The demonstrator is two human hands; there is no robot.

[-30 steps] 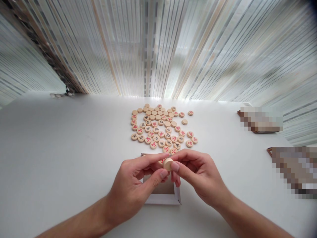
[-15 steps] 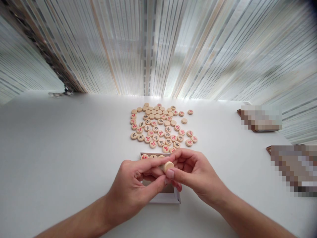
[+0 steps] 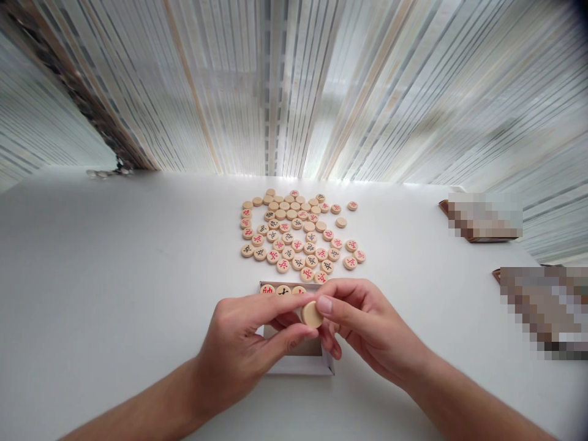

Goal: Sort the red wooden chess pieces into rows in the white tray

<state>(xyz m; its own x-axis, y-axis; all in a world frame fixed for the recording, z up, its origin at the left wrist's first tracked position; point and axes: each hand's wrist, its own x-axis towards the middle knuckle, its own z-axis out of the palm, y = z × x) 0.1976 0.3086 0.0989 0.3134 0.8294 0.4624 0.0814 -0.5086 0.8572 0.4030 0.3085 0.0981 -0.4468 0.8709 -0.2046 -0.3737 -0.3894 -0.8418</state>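
Note:
Both hands meet over a shallow white box (image 3: 301, 366). Between them is a round wooden Chinese chess piece (image 3: 312, 315), its blank side facing me. My left hand (image 3: 257, 331) has its thumb and fingers around the piece's left side. My right hand (image 3: 353, 315) pinches its upper right edge with thumb and fingers. Behind my left fingers, a few pieces stand in the box's far row, among them one with a red character (image 3: 267, 290) and one with a black character (image 3: 283, 291). My hands hide part of the box's inside.
Beyond the box, many loose chess pieces (image 3: 291, 214) lie on the white table (image 3: 151, 275), some blank side up, others showing red or black characters. Two blurred-out box-like objects (image 3: 487, 217) lie at the right. A striped curtain (image 3: 239, 86) hangs behind the table.
The piece has turned so its blank face shows more fully toward me. My right thumb has moved up along its edge, and more of the boxed pieces' characters show.

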